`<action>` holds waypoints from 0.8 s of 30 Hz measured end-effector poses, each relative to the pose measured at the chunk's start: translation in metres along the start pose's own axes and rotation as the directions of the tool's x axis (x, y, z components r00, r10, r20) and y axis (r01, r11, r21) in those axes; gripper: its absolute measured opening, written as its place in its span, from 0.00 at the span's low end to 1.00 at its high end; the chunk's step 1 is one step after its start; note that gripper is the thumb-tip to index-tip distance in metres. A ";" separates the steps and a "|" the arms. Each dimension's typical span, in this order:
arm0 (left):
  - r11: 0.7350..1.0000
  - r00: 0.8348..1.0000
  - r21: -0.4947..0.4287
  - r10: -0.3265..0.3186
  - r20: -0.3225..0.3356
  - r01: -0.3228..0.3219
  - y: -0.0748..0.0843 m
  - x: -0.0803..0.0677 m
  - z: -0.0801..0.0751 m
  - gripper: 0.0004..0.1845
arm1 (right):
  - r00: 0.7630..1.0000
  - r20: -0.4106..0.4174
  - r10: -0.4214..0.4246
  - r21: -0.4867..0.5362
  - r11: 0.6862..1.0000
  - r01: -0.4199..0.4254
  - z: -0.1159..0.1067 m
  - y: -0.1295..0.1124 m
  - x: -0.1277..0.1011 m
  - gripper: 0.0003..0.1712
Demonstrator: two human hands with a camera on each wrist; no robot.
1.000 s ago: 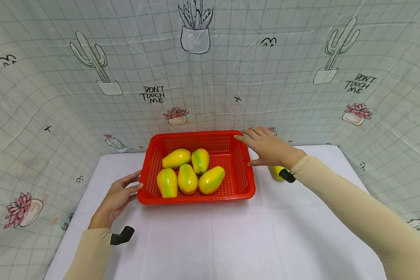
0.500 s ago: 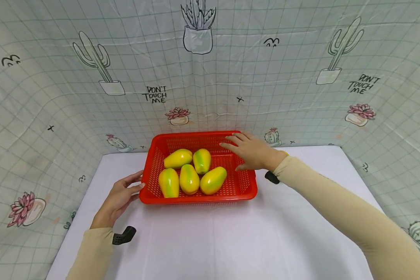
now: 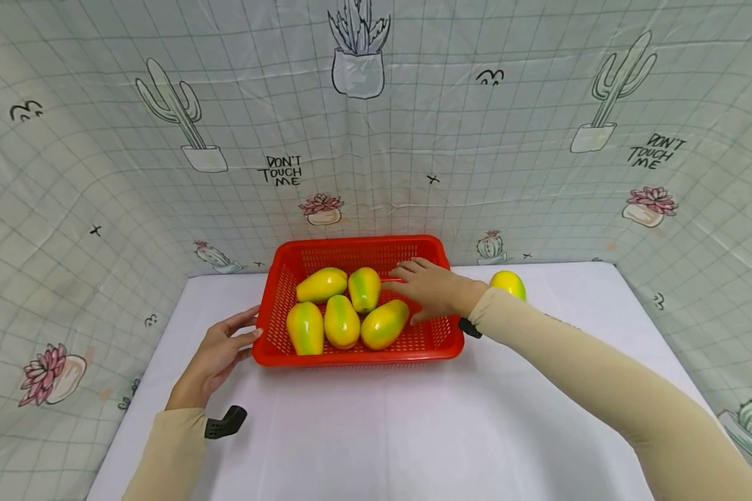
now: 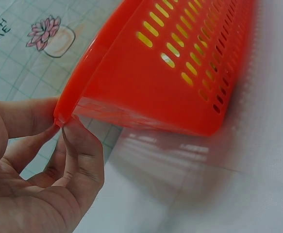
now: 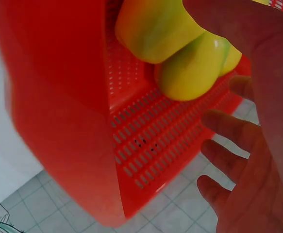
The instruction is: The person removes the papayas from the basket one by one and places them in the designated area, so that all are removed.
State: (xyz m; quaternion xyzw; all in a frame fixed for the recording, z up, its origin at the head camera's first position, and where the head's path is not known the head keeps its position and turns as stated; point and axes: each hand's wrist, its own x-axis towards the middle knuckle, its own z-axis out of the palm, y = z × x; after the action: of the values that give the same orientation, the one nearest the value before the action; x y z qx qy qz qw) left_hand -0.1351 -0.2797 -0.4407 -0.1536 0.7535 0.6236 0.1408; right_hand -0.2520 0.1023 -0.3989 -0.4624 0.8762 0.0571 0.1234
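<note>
A red plastic basket [image 3: 357,359] with slotted walls stands on the table against the backdrop. Several yellow-green papayas [image 3: 342,323] lie in its left and middle parts. My left hand [image 3: 216,355] pinches the rim at the basket's left end; the left wrist view has thumb and finger meeting on that rim [image 4: 75,80]. Over the basket's right half, my right hand [image 3: 435,289] reaches in with fingers spread and nothing held. Closest to it is the rightmost papaya [image 3: 385,325]; whether they touch I cannot tell. Another papaya [image 3: 509,283] lies outside, right of the basket, partly behind my right sleeve.
A white cloth [image 3: 351,431] covers the table. Behind and at both sides hangs a grid-patterned curtain [image 3: 382,153] with cactus drawings. Small black wrist devices sit at my left cuff [image 3: 225,422] and right cuff [image 3: 470,327].
My right hand has moved left and slightly toward me, from the basket's right rim to over its inside. The papaya outside shows more of itself. My left hand keeps its place on the rim.
</note>
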 end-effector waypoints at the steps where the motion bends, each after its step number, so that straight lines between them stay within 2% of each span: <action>1: 1.000 1.000 -0.003 -0.001 0.000 0.001 0.000 0.000 0.000 0.33 | 1.000 0.010 0.001 0.006 1.000 -0.001 0.001 -0.001 0.001 0.49; 10: 1.000 1.000 -0.004 -0.008 -0.006 0.008 0.001 -0.001 0.000 0.34 | 0.996 0.086 0.009 0.012 1.000 -0.010 0.005 -0.007 0.008 0.47; 24: 1.000 1.000 -0.005 0.002 -0.003 -0.002 -0.001 0.000 0.000 0.34 | 0.994 0.112 0.018 0.035 0.999 -0.022 0.006 -0.012 0.004 0.42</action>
State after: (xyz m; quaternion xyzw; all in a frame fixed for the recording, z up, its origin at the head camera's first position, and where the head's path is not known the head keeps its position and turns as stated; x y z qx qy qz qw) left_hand -0.1347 -0.2798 -0.4412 -0.1543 0.7523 0.6253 0.1388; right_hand -0.2435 0.0933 -0.4056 -0.4476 0.8733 0.0682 0.1799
